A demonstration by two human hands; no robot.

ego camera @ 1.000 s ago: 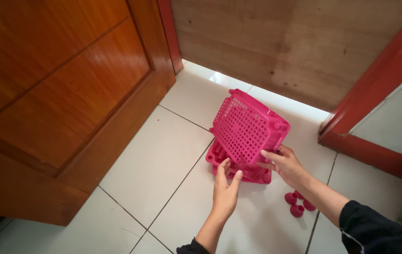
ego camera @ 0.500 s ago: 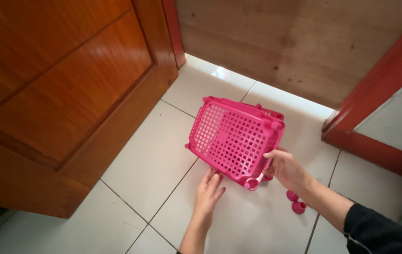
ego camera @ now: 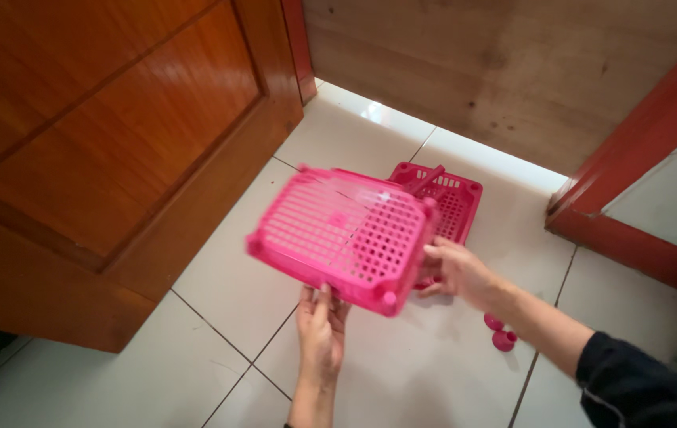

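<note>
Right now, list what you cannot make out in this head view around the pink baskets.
- Second pink tray on the floor: its near part is hidden behind the lifted pink basket.
- Left hand: fingertips hidden under the basket's edge; the grip is unclear.
- Lifted basket: motion-blurred, so its fine detail is lost.
- Small pink pieces on the tiles: too small to identify.
- Right hand: its arm's dark sleeve is cut off by the frame's lower right edge.

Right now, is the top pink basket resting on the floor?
No: both hands, left and right, hold the basket tilted in the air above the floor.
</note>
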